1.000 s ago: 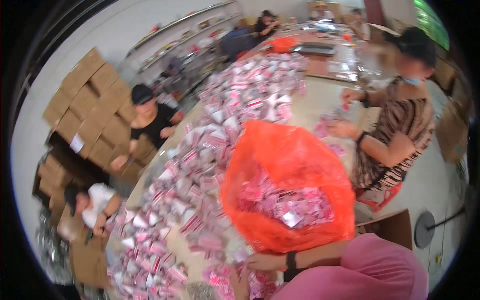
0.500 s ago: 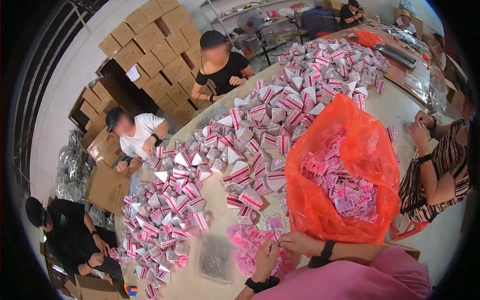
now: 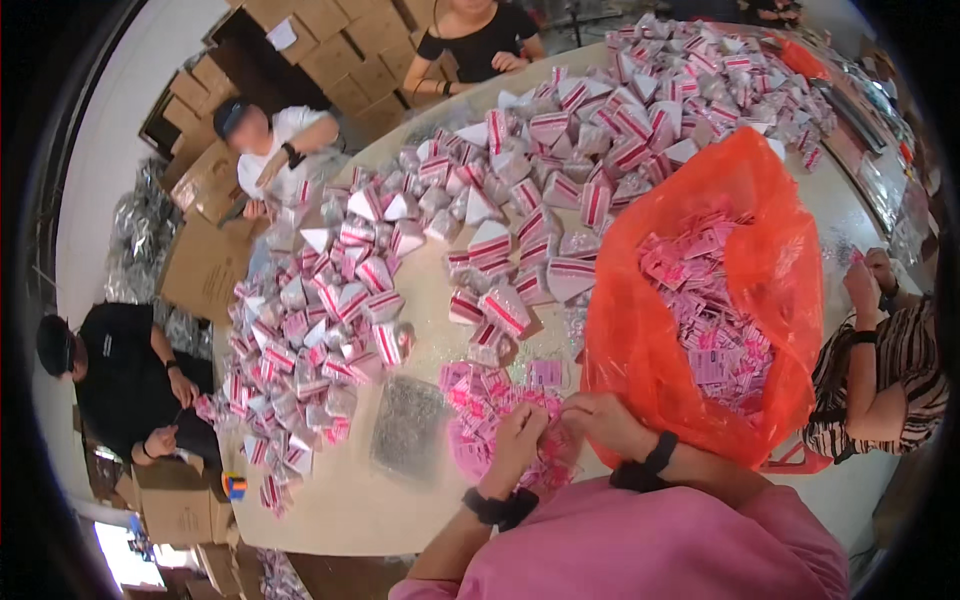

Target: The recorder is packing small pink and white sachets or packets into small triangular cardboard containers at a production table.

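My left hand (image 3: 519, 441) and my right hand (image 3: 608, 426) are close together over a loose heap of small pink packets (image 3: 478, 395) at the near edge of the table. The fingers of both are pinched. Whatever lies between the fingertips is too small and too hidden to make out. Right beside my right hand stands a big orange-red plastic bag (image 3: 628, 330), its mouth wide and many pink packets (image 3: 715, 365) inside. Left of the heap lies a flat clear bag of tiny greyish pieces (image 3: 408, 428).
Many clear pouches with pink-striped white labels (image 3: 492, 245) cover the cream table (image 3: 330, 510). Co-workers stand around it: one in black (image 3: 125, 370), one in white (image 3: 285, 150), one in stripes (image 3: 880, 400). Cardboard boxes (image 3: 345, 50) are stacked behind.
My view has tilted down, bringing more of the near table edge in. My hands stay over the pink packets, their fingertips slightly farther apart. The person in white has raised an arm.
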{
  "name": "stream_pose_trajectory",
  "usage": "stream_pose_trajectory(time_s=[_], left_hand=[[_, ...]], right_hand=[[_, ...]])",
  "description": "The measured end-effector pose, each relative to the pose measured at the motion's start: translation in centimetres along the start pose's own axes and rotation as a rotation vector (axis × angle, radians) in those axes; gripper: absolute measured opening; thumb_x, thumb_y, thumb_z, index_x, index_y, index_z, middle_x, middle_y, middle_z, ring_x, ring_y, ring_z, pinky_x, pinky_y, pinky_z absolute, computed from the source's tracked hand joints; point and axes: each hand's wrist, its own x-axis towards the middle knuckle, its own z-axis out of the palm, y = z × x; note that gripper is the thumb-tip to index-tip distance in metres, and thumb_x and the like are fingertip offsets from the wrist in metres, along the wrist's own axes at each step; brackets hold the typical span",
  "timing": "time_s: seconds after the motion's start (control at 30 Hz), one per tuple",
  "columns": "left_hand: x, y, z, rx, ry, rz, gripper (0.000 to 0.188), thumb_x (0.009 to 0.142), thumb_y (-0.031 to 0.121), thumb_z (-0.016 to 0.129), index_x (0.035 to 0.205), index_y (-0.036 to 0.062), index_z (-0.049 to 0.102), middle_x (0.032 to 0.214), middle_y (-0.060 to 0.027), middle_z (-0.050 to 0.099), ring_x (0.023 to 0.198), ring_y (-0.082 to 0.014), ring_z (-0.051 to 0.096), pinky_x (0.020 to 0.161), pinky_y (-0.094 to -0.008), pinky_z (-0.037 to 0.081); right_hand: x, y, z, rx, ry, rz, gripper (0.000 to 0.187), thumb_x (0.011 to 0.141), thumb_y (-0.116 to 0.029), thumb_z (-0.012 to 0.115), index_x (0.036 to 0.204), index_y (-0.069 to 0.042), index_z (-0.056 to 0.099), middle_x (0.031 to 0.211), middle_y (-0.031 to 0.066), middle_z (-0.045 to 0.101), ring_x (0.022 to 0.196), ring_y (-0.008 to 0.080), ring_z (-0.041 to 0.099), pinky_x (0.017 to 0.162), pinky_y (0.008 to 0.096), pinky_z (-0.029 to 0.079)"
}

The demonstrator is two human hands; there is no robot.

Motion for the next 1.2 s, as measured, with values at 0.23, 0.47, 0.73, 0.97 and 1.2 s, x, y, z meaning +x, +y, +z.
stream_pose_trajectory(time_s=[0.23, 0.47, 0.73, 0.97, 1.2], left_hand=[[2.6, 6.8, -3.1, 0.523, 0.174, -0.032, 0.023, 0.080, 0.019, 0.063, 0.091, -0.0003, 0.058, 0.078, -0.0146, 0.059, 0.072, -0.0258, 0.057, 0.065, -0.0357, 0.045], [9.5, 1.7, -5.3, 0.995, 0.482, 0.456, 0.052, 0.074, 0.027, 0.068, 0.114, 0.0021, 0.047, 0.100, -0.0206, 0.054, 0.093, -0.0392, 0.051, 0.082, -0.0451, 0.042], [10.1, 1.7, -4.6, 0.965, 0.345, 0.140, 0.047, 0.075, 0.030, 0.069, 0.109, 0.0021, 0.052, 0.093, -0.0207, 0.057, 0.086, -0.0380, 0.056, 0.073, -0.0462, 0.046], [5.5, 3.1, -4.8, 0.384, 0.278, -0.083, 0.053, 0.079, 0.027, 0.066, 0.119, -0.0027, 0.050, 0.098, -0.0150, 0.059, 0.083, -0.0215, 0.059, 0.068, -0.0363, 0.047], [1.8, 1.9, -4.2, -1.151, -0.023, -0.183, 0.026, 0.089, 0.005, 0.053, 0.115, 0.0013, 0.049, 0.107, -0.0091, 0.058, 0.105, -0.0254, 0.058, 0.094, -0.0402, 0.047]], right_hand=[[1.0, 1.8, -2.0, 0.189, 0.048, 0.355, 0.017, 0.089, -0.017, 0.055, 0.086, -0.001, 0.061, 0.067, -0.0014, 0.053, 0.061, 0.0059, 0.048, 0.055, 0.0222, 0.039], [1.7, 1.5, -2.3, 0.202, 0.052, 0.440, 0.014, 0.089, -0.015, 0.055, 0.088, -0.002, 0.060, 0.070, -0.0014, 0.054, 0.060, 0.0059, 0.048, 0.053, 0.0220, 0.039], [1.8, 3.0, -2.3, 0.203, 0.053, 0.356, 0.014, 0.089, -0.013, 0.055, 0.086, 0.000, 0.060, 0.069, -0.0011, 0.054, 0.061, 0.0064, 0.051, 0.054, 0.0232, 0.043], [1.9, 3.3, -2.3, 0.189, 0.054, 0.362, 0.014, 0.090, -0.014, 0.055, 0.085, -0.001, 0.059, 0.070, -0.0012, 0.053, 0.061, 0.0071, 0.051, 0.055, 0.0233, 0.043], [2.0, 3.9, -2.0, 0.112, 0.053, 0.336, 0.014, 0.089, -0.014, 0.056, 0.085, -0.002, 0.059, 0.068, -0.0009, 0.054, 0.061, 0.0074, 0.050, 0.054, 0.0234, 0.042]])
